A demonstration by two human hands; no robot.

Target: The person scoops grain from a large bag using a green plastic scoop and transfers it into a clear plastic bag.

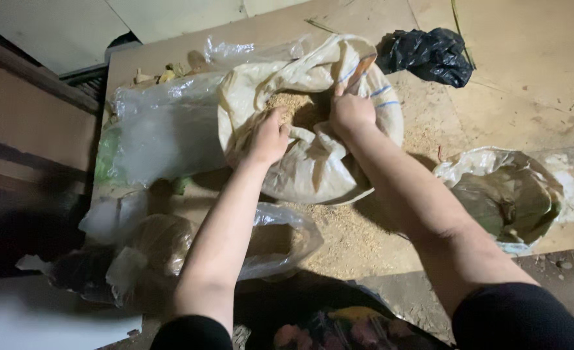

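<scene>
A pale woven sack (pixel 313 162) lay on the dusty floor (pixel 514 71) at about twelve o'clock from the person, its mouth rolled open over a heap of tan grain (pixel 293 107). The left hand (pixel 269 137) was clenched on the near edge of the sack's mouth, knuckles up, at the grain's seven o'clock. The right hand (pixel 350 111) gripped the rim at the grain's three o'clock, fingers hooked over the cloth. A clear plastic bag (pixel 164 129) lay touching the sack at its nine o'clock. A crumpled black bag (pixel 426 55) sat near the sack at two o'clock. A bag of greenish stuff (pixel 507 194) rested apart at four o'clock, and another clear bag (pixel 280 236) lay under the left forearm, beside spilled grain.
</scene>
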